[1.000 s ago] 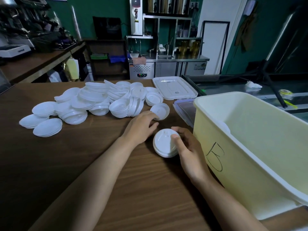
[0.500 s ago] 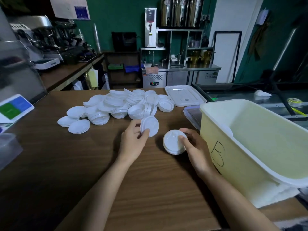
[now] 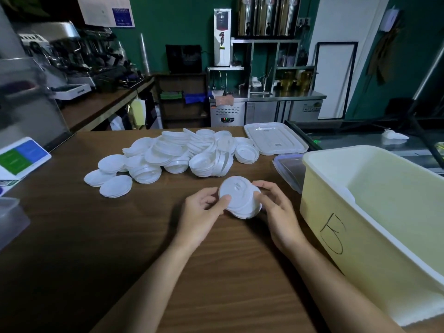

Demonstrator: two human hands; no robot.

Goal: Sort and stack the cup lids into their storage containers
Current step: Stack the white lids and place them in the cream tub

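The left hand [image 3: 204, 212] grips a small stack of round white plastic cup lids [image 3: 240, 200] from its 9 o'clock side, thumb laid across the top lid and the fingers curled under the near edge. The right hand [image 3: 278, 212] holds the same stack from the 3 o'clock side, its thumb on the rim and its fingers wrapped round the far edge. The top lid sits tilted and slightly off-centre on those below, with its sip opening facing up. The pictures do not show whether the bottom of the stack touches the brown wood-grain counter [image 3: 120, 236].

At 11 o'clock from the stack, a little apart, lies a loose pile of white plastic cup lids [image 3: 180, 155], some nested in short stacks and some lying singly at its 9 o'clock end. At 1 o'clock, just beyond the pile, a flat clear rectangular plastic cover [image 3: 276, 140] rests on the counter. At 2 o'clock sits a shallow clear plastic box with a bluish rim [image 3: 288, 167], partly hidden behind a pale yellow rectangular plastic tub [image 3: 336, 212]. This tub stands at 3 o'clock, just beside the right hand, with a black handwritten mark [image 3: 332, 234] on its near wall. Something white shows inside it, too hidden to identify.

Far off at 9 to 10 o'clock, at the counter's edge, lies a green and blue card [image 3: 21, 156].
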